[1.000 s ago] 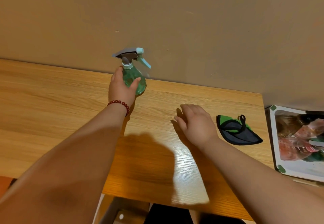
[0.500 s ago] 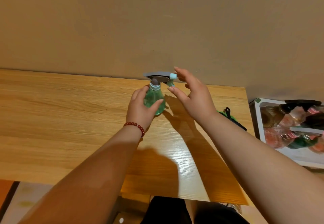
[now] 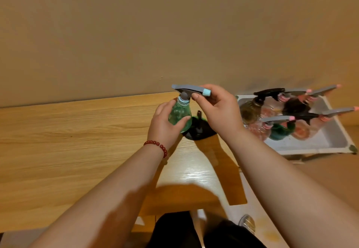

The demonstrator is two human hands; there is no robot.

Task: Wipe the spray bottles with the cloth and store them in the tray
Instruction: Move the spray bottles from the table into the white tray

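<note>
1. The person's left hand [image 3: 165, 126] is wrapped around the belly of a translucent green plastic spray bottle [image 3: 177, 113], with the thumb across its near side.
2. The right hand [image 3: 220, 112] pinches the bottle's grey trigger head [image 3: 187, 88] from the right. Its thumb is tucked underneath, beside the pale blue nozzle tip [image 3: 206, 92].
3. The two hands are close together, both clamped on the same bottle, which stands upright between them.
4. A bracelet of dark red beads [image 3: 157, 146] circles the left wrist.
5. A black cloth with a green patch [image 3: 200, 131] lies on the table just behind the bottle, partly hidden by both hands.
6. The light wooden table [image 3: 77, 141] stretches away to the left. The bottle is over its far right end, near a plain tan wall [image 3: 136, 34].
7. To the right of the table sits a white rectangular plastic tray [image 3: 330, 139]. It holds several more spray bottles [image 3: 272, 119] in pink, amber and dark green, with grey or black trigger heads.
</note>
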